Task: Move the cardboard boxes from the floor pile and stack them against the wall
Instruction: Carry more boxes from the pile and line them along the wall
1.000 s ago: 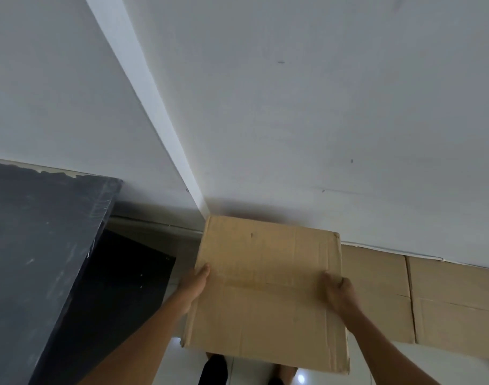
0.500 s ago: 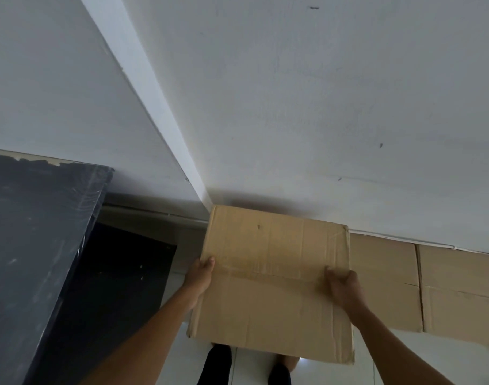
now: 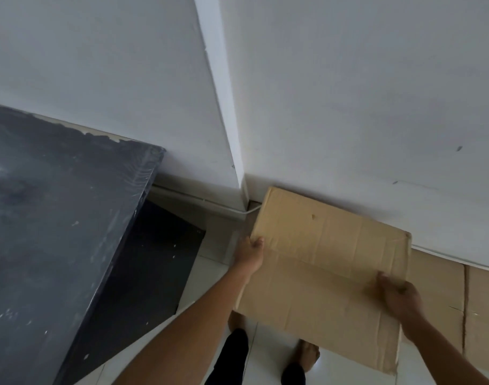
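Observation:
I hold a flattened brown cardboard box [image 3: 324, 259] in front of me, its far edge close to the white wall [image 3: 363, 93] by the corner. My left hand [image 3: 250, 252] grips its left edge with the thumb on top. My right hand [image 3: 400, 297] grips its right edge, thumb over the face. More flattened cardboard [image 3: 460, 301] leans against the base of the wall on the right, partly hidden behind the held box.
A dark grey tabletop [image 3: 48, 232] fills the left side, with a black panel [image 3: 154, 262] beneath it. A white cable [image 3: 207, 202] runs along the skirting to the corner. White floor tiles [image 3: 210, 276] and my bare feet [image 3: 308, 354] show below the box.
The box and both hands have shifted to the right and slightly lower, toward the cardboard leaning on the wall. The view has tilted, showing more floor and my feet.

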Demonstrator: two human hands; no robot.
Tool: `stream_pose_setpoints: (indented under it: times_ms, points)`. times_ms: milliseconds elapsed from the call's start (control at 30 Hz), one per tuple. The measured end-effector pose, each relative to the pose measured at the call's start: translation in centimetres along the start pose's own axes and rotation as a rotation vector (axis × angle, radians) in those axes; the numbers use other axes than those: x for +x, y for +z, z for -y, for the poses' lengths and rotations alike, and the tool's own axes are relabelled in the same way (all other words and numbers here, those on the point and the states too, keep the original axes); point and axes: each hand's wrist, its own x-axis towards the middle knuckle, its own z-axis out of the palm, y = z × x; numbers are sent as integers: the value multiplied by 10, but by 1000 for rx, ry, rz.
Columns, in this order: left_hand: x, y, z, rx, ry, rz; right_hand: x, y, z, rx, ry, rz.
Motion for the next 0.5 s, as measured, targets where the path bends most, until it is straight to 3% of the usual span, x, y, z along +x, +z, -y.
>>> stream_pose_setpoints:
  times_ms: [500]
  points:
    - [22,-15,5,-108,-23,18,8,15,16,-56,-10,-29]
